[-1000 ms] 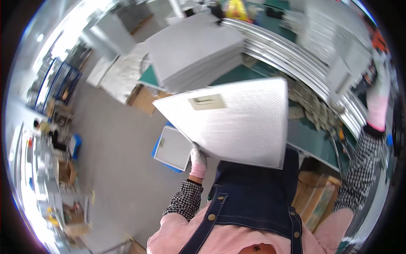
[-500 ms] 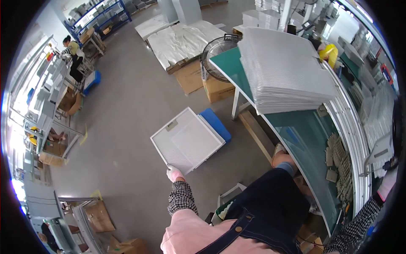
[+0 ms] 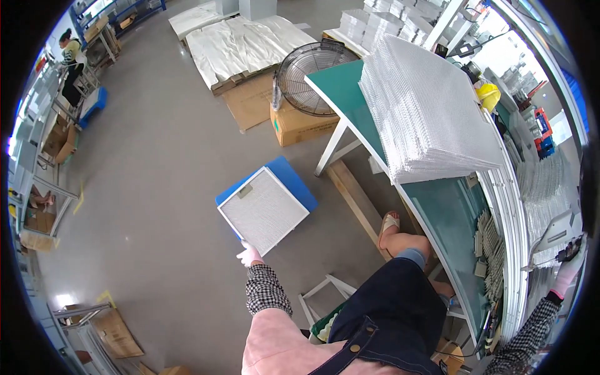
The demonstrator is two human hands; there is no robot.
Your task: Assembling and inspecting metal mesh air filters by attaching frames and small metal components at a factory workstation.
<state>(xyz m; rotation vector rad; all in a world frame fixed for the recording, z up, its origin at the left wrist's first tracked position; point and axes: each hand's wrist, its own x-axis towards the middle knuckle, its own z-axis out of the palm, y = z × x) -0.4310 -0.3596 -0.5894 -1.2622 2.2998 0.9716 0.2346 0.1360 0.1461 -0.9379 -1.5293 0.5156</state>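
A square mesh filter panel (image 3: 265, 215) with a pale metal frame and a small tab near its far corner lies over a blue base (image 3: 292, 181) on the floor to my left. At its near corner is my left hand (image 3: 250, 254) in a pale glove, thumb and fingers apart beside the frame's edge. Far to the right, my gloved right hand (image 3: 570, 275) is closed around a grey-and-black tool (image 3: 560, 232) with a thin rod. The picture's rim partly hides that grip.
The green-topped bench (image 3: 437, 200) carries a tall stack of mesh sheets (image 3: 431, 112) and many small beige pieces (image 3: 492, 253). A floor fan (image 3: 315, 78), a cardboard box (image 3: 300, 125) and a covered pallet (image 3: 244, 47) stand beyond. Another person (image 3: 72, 69) works far left.
The filter panel has gone down and away from me, onto the blue base. My left hand's fingers have spread from its corner. The view has shifted; my right hand stays by the tool.
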